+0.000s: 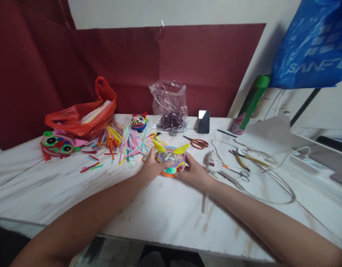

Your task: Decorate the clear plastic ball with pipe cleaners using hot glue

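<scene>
A round, clear craft figure (pixel 171 159) with two yellow ears, a purple and orange trim and a green blob on its front is held between both hands above the marble-patterned table (pixel 165 215). My left hand (pixel 151 167) grips its left side, the thumb lying across the front. Around its right side curl the fingers of my right hand (pixel 193 171). Just to the right of the figure are a glue gun (pixel 211 159) and red-handled scissors (pixel 199 143). Colourful pipe cleaners (pixel 132 144) lie loose behind my left hand.
At the left are a red plastic bag (pixel 84 120) and a striped craft head (pixel 58 145). A small blue craft head (pixel 139 121), a clear bag (pixel 172 107) and a phone (pixel 203 121) stand at the back. Pliers (pixel 248 158), metal scissors (pixel 239 172) and cables occupy the right.
</scene>
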{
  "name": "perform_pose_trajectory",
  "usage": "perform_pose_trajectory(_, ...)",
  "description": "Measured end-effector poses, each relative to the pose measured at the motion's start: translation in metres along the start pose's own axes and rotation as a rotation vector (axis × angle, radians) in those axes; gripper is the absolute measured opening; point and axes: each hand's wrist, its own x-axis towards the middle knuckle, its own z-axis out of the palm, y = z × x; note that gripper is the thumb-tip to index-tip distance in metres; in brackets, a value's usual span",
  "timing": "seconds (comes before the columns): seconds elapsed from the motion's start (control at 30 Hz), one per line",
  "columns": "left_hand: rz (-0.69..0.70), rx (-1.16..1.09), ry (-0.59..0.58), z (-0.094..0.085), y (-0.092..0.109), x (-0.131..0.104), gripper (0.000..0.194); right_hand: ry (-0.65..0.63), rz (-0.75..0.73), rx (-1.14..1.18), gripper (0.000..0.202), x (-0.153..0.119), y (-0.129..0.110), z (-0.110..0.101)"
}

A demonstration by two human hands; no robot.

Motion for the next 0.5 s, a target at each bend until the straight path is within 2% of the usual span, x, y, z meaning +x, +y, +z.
perform_pose_trajectory(0.1,-0.021,0.056,0.006,-0.006,-0.001,0.005,0.070,-0.107,0.037,0.045,0.077,0.002,-0.001,-0.004)
perform_pose_trajectory(0.13,-0.033,0.043,0.001,-0.008,-0.001,0.007,0.068,-0.094,0.041,0.046,0.075,0.004,-0.001,-0.006)
perform_pose_trajectory(0.17,-0.047,0.016,-0.006,-0.010,-0.001,0.010,0.067,-0.048,0.045,0.036,0.068,0.006,-0.001,-0.009)
perform_pose_trajectory(0.3,-0.083,-0.108,-0.035,-0.022,-0.001,0.021,0.066,0.181,0.099,-0.017,0.013,0.015,0.004,-0.021)
perform_pose_trajectory(0.37,-0.095,-0.128,-0.077,-0.028,-0.002,0.025,0.068,0.216,0.123,-0.030,0.007,0.017,0.005,-0.024)
perform_pose_trajectory(0.5,-0.123,-0.124,-0.157,-0.038,-0.004,0.031,0.069,0.258,0.137,-0.077,0.012,0.015,-0.001,-0.024)
